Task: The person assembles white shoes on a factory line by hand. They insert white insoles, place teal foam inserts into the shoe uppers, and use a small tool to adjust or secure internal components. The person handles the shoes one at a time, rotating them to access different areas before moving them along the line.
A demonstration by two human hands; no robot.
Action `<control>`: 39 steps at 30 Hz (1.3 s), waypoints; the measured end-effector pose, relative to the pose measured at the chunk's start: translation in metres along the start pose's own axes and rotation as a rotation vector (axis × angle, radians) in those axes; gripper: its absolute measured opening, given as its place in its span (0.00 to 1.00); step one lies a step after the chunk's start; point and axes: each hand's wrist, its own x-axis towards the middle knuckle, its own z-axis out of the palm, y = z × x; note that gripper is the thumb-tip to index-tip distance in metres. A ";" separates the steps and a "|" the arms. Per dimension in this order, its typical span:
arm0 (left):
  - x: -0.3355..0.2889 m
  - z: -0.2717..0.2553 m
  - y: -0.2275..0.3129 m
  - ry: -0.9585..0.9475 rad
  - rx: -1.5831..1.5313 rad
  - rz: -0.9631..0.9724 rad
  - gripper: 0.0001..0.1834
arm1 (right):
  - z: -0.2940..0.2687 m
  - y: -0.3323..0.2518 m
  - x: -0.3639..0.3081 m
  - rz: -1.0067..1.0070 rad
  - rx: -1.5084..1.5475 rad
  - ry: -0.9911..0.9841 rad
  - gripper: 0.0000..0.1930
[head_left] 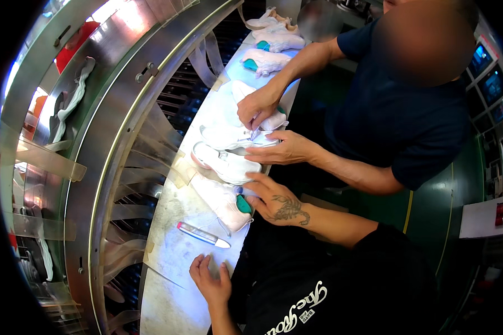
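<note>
My left hand [212, 282] is open above the bench top, its fingers spread and nothing in them. Just beyond it lies a white-tipped pen-like tool [203, 234] with a pink end. My right hand [275, 202] has its fingers stretched out at the ends of two shoes. Its fingertips reach a white shoe [226, 163], and its thumb is beside a pale pink shoe [223, 202] with a green lining. Farther up, a co-worker's hand [259, 106] pinches a thin tool against another white shoe [223, 137], which the co-worker's other hand [282, 148] steadies.
More pale shoes [265, 61] stand in a row toward the bench's far end. Left of the narrow bench [167, 245] runs a curved metal machine [114, 151] with clear plastic strips [156, 131] and shoes inside. The co-worker [397, 123] stands close on the right.
</note>
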 end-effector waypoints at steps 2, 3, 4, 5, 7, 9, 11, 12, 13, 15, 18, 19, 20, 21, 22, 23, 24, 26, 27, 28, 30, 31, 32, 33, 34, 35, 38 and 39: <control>0.009 0.000 0.006 0.000 -0.030 0.027 0.23 | 0.010 0.002 -0.004 -0.008 0.043 -0.011 0.20; 0.016 -0.001 0.008 0.002 -0.062 0.046 0.22 | 0.008 -0.002 -0.002 0.014 0.077 0.006 0.20; 0.025 -0.002 0.012 0.004 -0.096 0.067 0.22 | 0.000 -0.008 0.003 0.036 0.108 0.023 0.20; 0.037 -0.004 0.017 -0.001 -0.104 0.119 0.22 | -0.006 -0.011 0.007 0.059 0.140 0.042 0.20; 0.071 -0.007 0.038 -0.005 -0.131 0.222 0.21 | -0.020 -0.005 0.010 0.045 0.099 0.040 0.20; 0.112 -0.008 0.066 0.039 -0.145 0.381 0.19 | -0.037 -0.001 0.018 0.010 0.073 0.104 0.20; 0.153 -0.001 0.091 0.039 -0.174 0.497 0.18 | -0.057 0.004 0.023 0.105 0.037 0.007 0.22; 0.173 0.005 0.104 0.038 -0.194 0.553 0.18 | -0.066 0.002 0.027 0.100 0.060 0.008 0.21; 0.191 0.017 0.111 0.043 -0.192 0.593 0.19 | -0.069 0.005 0.024 0.113 0.043 -0.048 0.20; 0.217 0.041 0.120 0.003 -0.113 0.617 0.23 | -0.070 0.010 0.019 0.126 0.015 -0.164 0.20; 0.231 0.067 0.127 -0.165 0.065 0.641 0.22 | -0.071 0.001 0.020 0.331 0.143 -0.120 0.19; 0.233 0.073 0.127 -0.238 0.159 0.653 0.22 | -0.071 0.001 0.019 0.388 0.178 -0.092 0.19; 0.236 0.076 0.129 -0.311 0.254 0.663 0.22 | -0.070 0.004 0.016 0.341 0.129 -0.045 0.19; 0.241 0.076 0.133 -0.315 0.164 0.617 0.21 | -0.069 0.010 0.013 0.310 0.116 -0.010 0.19; 0.248 0.074 0.139 -0.321 0.075 0.570 0.20 | -0.068 0.017 0.009 0.280 0.101 0.026 0.19; 0.257 0.074 0.143 -0.325 -0.014 0.522 0.20 | -0.068 0.021 0.007 0.248 0.088 0.061 0.19; 0.268 0.082 0.137 -0.266 -0.149 0.438 0.23 | -0.069 0.019 0.007 0.265 0.121 0.067 0.19; 0.286 0.090 0.146 -0.087 -0.027 0.515 0.22 | -0.072 0.014 0.009 0.298 0.180 0.076 0.19; 0.294 0.100 0.151 -0.031 -0.008 0.567 0.21 | -0.071 0.012 0.009 0.323 0.223 0.104 0.18; 0.301 0.111 0.158 -0.094 0.012 0.527 0.23 | -0.070 0.009 0.007 0.348 0.263 0.128 0.18; 0.311 0.130 0.183 -0.247 0.151 0.426 0.28 | -0.063 0.006 0.000 0.382 0.315 0.196 0.17; 0.316 0.134 0.195 -0.354 0.292 0.354 0.28 | -0.063 0.002 -0.001 0.396 0.330 0.203 0.17; 0.319 0.139 0.197 -0.396 0.288 0.325 0.26 | -0.065 -0.002 -0.001 0.411 0.344 0.209 0.17; 0.320 0.140 0.198 -0.445 0.285 0.296 0.25 | -0.066 -0.006 -0.002 0.434 0.361 0.215 0.17; 0.325 0.139 0.197 -0.464 0.261 0.271 0.23 | -0.067 -0.001 -0.005 0.448 0.436 0.211 0.17; 0.330 0.137 0.196 -0.484 0.236 0.245 0.21 | -0.076 -0.001 -0.005 0.461 0.481 0.189 0.17; 0.323 0.112 0.199 -0.421 0.198 0.329 0.17 | -0.101 -0.016 -0.007 0.363 0.585 0.127 0.15; 0.317 0.098 0.200 -0.381 0.196 0.379 0.16 | -0.103 -0.020 -0.009 0.357 0.607 0.141 0.14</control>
